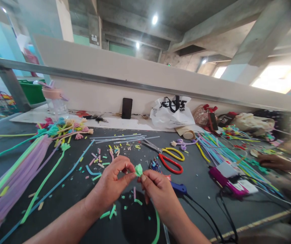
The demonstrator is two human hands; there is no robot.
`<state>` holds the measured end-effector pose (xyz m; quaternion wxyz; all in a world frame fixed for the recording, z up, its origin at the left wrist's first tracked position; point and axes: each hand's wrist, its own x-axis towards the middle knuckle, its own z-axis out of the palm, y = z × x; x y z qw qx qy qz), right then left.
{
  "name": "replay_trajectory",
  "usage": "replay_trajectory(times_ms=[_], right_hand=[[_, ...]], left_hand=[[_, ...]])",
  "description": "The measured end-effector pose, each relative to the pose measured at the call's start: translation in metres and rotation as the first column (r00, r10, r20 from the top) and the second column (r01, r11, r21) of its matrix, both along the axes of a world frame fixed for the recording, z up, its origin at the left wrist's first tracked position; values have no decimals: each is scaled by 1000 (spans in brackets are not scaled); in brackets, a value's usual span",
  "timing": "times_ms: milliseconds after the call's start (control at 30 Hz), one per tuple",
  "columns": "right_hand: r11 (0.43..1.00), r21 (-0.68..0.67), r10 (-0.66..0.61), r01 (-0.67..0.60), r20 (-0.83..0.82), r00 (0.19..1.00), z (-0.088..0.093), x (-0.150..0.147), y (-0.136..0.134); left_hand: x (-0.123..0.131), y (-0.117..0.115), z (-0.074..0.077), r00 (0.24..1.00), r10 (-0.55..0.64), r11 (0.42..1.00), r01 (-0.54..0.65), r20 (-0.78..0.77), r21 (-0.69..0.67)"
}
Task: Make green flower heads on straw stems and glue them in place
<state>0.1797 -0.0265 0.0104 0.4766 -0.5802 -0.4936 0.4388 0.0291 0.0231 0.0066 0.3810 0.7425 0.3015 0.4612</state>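
Note:
Near the middle of the table, both my hands meet at a small light-green pipe-cleaner flower (138,170). My left hand (115,176) pinches its left side between thumb and forefinger. The lower right side is gripped by my right hand (158,189). A green stem (157,227) runs down below my right hand; its join with the flower is hidden. Behind my right hand lies a blue glue gun (178,187), partly covered. Scissors (171,157) with one red and one yellow handle rest beyond it. Cut green pieces (112,211) are scattered under my hands.
Pipe-cleaner bundles lie at left (34,162) and right (219,152). Clear glue sticks (125,138) lie behind my hands. A phone (127,108) and white bag (172,113) stand at the back. A magenta device (228,183) trails cables. Another person's hand (274,162) is at far right.

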Motion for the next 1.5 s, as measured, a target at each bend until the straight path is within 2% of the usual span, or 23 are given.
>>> replay_trajectory(times_ms=[333,733,900,967,1033,1133,1267,1400,1500], right_hand=[[986,-65,149,-152,-42,988,-3,1,-2],[998,-13,69,-69,57,996,-4,-7,-3],[999,-9,30,-30,-9,1000,-6,-9,-4],[1000,-10,27,-27,-43,999,-6,-9,-4],[999,11,30,-30,-53,998,-8,-7,-4],[996,71,54,-51,-31,998,-11,-4,-5],[985,162,41,-54,84,996,-15,-1,-5],[950,303,-21,-80,314,949,-16,1,-4],[914,390,-73,-113,433,898,-13,1,-4]], left_hand=[[1,1,3,999,-9,998,6,-39,-64],[2,-1,4,999,-49,985,50,9,-164],[2,2,4,993,-107,964,117,53,-240],[1,2,3,991,-96,958,118,98,-261],[-1,2,3,991,-49,969,78,126,-236],[-3,1,2,994,4,997,4,112,-71],[-3,0,0,997,39,993,-46,71,108],[-3,0,1,998,36,985,-43,50,165],[-3,-1,2,999,16,988,-23,52,151]])
